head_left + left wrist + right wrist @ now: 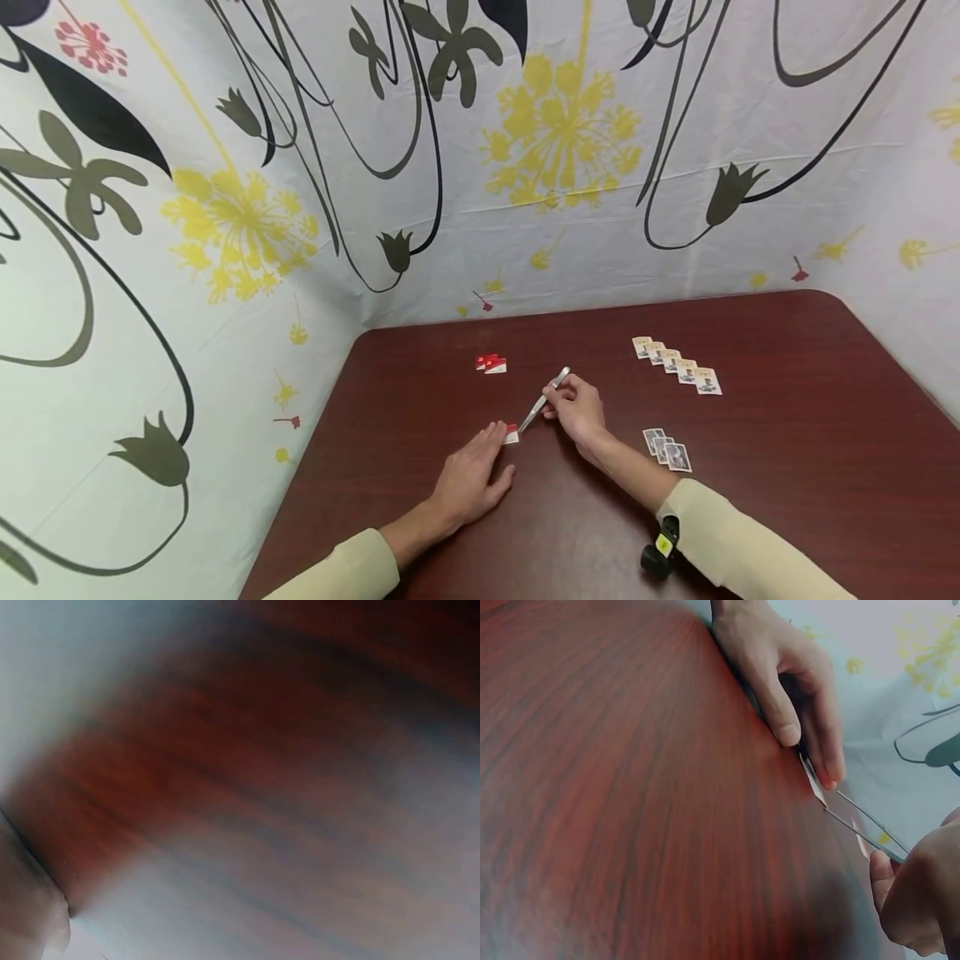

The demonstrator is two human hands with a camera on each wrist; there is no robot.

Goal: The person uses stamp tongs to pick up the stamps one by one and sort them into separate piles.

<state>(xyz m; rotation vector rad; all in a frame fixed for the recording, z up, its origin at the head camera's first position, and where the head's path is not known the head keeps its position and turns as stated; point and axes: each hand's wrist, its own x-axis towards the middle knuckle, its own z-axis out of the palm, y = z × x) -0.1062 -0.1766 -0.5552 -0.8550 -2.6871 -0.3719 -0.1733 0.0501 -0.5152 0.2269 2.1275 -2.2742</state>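
Observation:
My right hand pinches a pair of metal tweezers, whose tips point down at a small red-and-white stamp on the table. In the right wrist view the two prongs of the tweezers stand apart, with their ends right by the stamp's edge. Flat on the table, my left hand has its fingers extended, and the fingertips rest on the stamp's left part, hiding it. The left wrist view is mostly blur, with a bit of the left hand in its lower corner.
Two overlapping red-and-white stamps lie farther back on the dark red table. A slanting row of several cream stamps lies at the back right. Three grey picture stamps overlap beside the right forearm. A patterned curtain borders the table.

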